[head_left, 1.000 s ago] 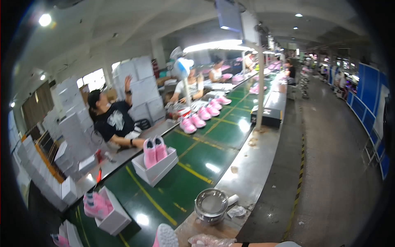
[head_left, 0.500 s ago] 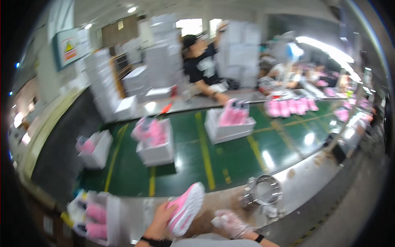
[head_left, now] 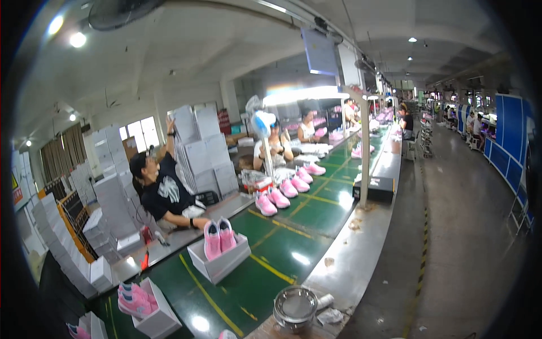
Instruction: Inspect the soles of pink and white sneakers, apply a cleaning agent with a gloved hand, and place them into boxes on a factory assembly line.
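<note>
Neither of my hands shows in the head view. At the lower edge, a small bit of a pink shoe (head_left: 227, 334) pokes into the picture; what holds it, if anything, is out of sight. On the green conveyor belt (head_left: 316, 226), a white box (head_left: 217, 270) carries a pair of pink sneakers (head_left: 219, 240) standing upright. Nearer and to the left, another white box (head_left: 161, 319) has pink sneakers (head_left: 135, 300) leaning over its side. A third white box (head_left: 97, 326) is cut off at the lower left. Beside the belt's near side sits a round metal bowl (head_left: 296, 305).
A co-worker (head_left: 169, 192) across the belt reaches one hand to the middle box and raises the other by stacked white boxes (head_left: 206, 141). Several pink shoes (head_left: 288, 187) line the belt's far side. A dark box (head_left: 377, 188) stands by a post (head_left: 366, 152). A walkway (head_left: 446, 254) runs along the right.
My view has swung right and upward. Both hands, with the pink sneaker held in my left, have dropped out of the picture. More of the line and the walkway now shows.
</note>
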Action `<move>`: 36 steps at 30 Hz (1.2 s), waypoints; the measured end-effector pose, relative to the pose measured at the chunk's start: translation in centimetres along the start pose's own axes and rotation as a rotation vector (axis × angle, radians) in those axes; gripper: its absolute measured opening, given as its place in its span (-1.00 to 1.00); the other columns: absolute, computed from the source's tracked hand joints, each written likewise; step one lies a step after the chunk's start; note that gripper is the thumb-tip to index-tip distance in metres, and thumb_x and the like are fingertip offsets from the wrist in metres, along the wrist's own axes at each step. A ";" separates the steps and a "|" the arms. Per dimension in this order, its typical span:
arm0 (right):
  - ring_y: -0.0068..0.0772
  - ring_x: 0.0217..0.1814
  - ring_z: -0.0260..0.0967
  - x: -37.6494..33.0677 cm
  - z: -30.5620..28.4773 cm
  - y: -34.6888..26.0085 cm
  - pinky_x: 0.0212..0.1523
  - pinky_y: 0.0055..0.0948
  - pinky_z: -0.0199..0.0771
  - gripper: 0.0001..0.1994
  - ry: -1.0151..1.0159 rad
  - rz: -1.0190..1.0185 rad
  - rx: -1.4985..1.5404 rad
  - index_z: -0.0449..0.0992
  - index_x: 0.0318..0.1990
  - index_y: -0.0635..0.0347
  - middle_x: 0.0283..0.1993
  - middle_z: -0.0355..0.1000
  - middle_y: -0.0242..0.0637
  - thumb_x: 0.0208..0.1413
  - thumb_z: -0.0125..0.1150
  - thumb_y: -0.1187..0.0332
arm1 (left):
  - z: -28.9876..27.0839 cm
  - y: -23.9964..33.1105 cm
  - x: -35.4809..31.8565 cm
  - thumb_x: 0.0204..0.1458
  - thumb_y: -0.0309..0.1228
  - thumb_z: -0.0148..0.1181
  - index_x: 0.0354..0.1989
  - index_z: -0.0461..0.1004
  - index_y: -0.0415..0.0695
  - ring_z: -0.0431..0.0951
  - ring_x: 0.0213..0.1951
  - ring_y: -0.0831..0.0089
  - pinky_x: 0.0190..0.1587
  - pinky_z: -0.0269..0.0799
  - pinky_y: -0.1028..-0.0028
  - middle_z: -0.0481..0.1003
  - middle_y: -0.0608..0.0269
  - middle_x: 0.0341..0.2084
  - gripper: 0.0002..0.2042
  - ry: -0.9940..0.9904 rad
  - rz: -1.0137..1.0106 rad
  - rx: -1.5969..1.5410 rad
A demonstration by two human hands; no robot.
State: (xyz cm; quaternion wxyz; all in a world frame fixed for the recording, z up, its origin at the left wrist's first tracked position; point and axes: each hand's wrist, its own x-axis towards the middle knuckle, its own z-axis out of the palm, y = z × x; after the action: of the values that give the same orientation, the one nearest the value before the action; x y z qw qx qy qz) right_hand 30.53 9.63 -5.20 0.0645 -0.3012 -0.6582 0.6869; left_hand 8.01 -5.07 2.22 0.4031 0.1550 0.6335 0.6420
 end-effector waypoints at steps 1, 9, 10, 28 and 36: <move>-0.42 0.06 0.23 1.0 -1.1 -0.6 0.06 -0.39 0.29 -0.50 0.010 -0.022 -0.010 0.31 0.10 0.12 0.00 0.33 -0.29 0.11 0.16 0.03 | 1.0 1.3 0.0 0.07 -0.44 0.11 -0.03 0.38 -0.32 0.48 -0.24 0.39 -0.15 0.43 0.40 0.50 0.12 -0.24 -0.69 0.032 -0.005 0.150; -0.51 0.02 0.22 -0.6 -0.8 0.9 0.06 -0.44 0.28 -0.68 -0.020 -0.117 0.259 0.33 0.03 0.12 -0.06 0.33 -0.38 0.17 0.15 0.25 | 3.5 2.5 -0.9 0.05 -0.42 0.19 -0.01 0.37 -0.31 0.40 -0.15 0.43 -0.08 0.37 0.42 0.44 0.18 -0.15 -0.65 0.075 -0.132 0.120; -0.51 0.02 0.22 -0.5 -1.0 1.3 0.06 -0.44 0.28 -0.68 -0.019 -0.118 0.258 0.33 0.03 0.12 -0.06 0.33 -0.38 0.17 0.15 0.25 | 3.6 2.4 -0.6 0.05 -0.42 0.19 -0.01 0.37 -0.31 0.40 -0.15 0.43 -0.08 0.37 0.42 0.44 0.18 -0.15 -0.65 0.074 -0.132 0.119; -0.67 -0.30 0.23 0.3 -2.3 4.6 -0.29 -0.53 0.35 -0.68 -0.058 -0.274 0.362 0.34 0.02 0.16 -0.34 0.31 -0.47 0.18 0.13 0.23 | 1.3 -3.8 3.9 0.06 -0.46 0.18 0.21 0.12 -0.34 0.32 0.04 0.34 0.05 0.33 0.37 0.28 0.05 0.08 -0.44 0.029 -0.071 0.198; -0.66 -0.28 0.23 -0.7 -3.7 2.8 -0.29 -0.55 0.33 -0.66 -0.042 -0.156 0.241 0.34 0.03 0.10 -0.36 0.32 -0.52 0.16 0.15 0.19 | 4.1 -1.7 1.8 0.06 -0.51 0.16 0.24 0.09 -0.33 0.29 0.10 0.32 0.11 0.30 0.38 0.23 0.02 0.16 -0.43 0.073 -0.091 0.186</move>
State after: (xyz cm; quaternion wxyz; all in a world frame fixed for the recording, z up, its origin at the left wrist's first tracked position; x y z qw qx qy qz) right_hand 33.75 12.13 -7.47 0.1396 -0.2246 -0.5936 0.7601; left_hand 10.38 -1.15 0.65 0.3923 0.1395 0.7109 0.5668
